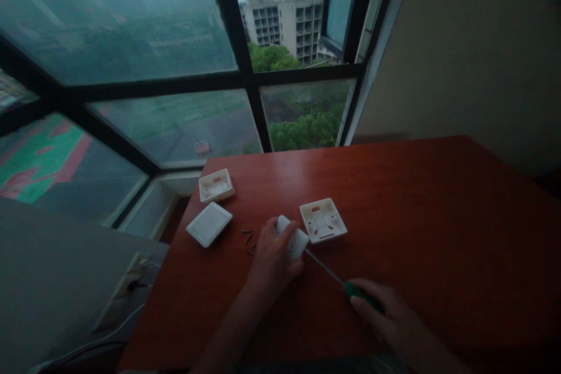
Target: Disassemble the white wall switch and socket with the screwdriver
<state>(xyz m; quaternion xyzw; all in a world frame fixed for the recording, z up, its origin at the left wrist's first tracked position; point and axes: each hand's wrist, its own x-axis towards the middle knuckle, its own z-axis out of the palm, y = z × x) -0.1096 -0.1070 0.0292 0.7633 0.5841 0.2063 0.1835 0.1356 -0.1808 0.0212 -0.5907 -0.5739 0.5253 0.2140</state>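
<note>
My left hand (pixel 274 254) is closed around a white wall switch or socket plate (pixel 298 243), tilted up off the table; its front is partly hidden by my fingers. In my right hand (pixel 383 310) is a screwdriver (pixel 326 269) with a green handle and a long metal shaft. Its tip meets the lower right edge of the plate, though I cannot tell exactly where it touches. Just behind the plate sits an open white mounting box (pixel 323 221). Several small screws (pixel 248 239) lie to the left of my left hand.
At the table's left side are a second white mounting box (pixel 216 186) and another white plate (pixel 209 224). The reddish wooden table (pixel 421 204) ends at a window on the far side. A wall socket with cables (pixel 135 283) is at the lower left.
</note>
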